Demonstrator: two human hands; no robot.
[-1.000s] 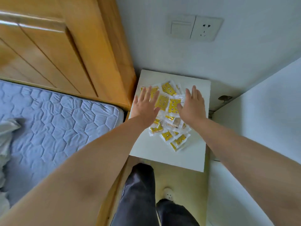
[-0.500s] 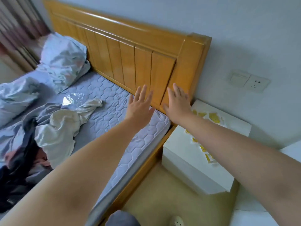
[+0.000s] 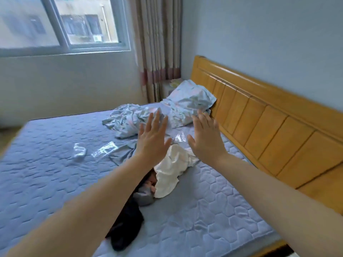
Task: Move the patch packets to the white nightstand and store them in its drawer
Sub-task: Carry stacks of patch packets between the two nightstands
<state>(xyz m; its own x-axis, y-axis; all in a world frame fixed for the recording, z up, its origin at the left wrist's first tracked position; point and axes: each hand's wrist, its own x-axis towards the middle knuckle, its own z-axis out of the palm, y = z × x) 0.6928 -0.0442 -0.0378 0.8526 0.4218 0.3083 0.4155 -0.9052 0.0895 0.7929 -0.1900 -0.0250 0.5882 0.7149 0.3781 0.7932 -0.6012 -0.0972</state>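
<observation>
My left hand (image 3: 153,138) and my right hand (image 3: 205,140) are both stretched out in front of me over the bed, fingers straight and spread, holding nothing. Neither the patch packets nor the white nightstand is in view. Under my hands lies the blue quilted mattress (image 3: 46,164) with crumpled clothes on it.
A white garment (image 3: 170,175), dark clothes (image 3: 128,227) and a crumpled light-blue sheet with a pillow (image 3: 185,106) lie on the bed. Clear plastic wrappers (image 3: 104,148) lie on the mattress. The wooden headboard (image 3: 269,123) runs along the right; a window (image 3: 61,23) and a curtain (image 3: 159,43) stand at the far wall.
My view has swung left, away from the nightstand and packets, across the headboard to the whole bed. Both hands left the packets and stay open, held out ahead.
</observation>
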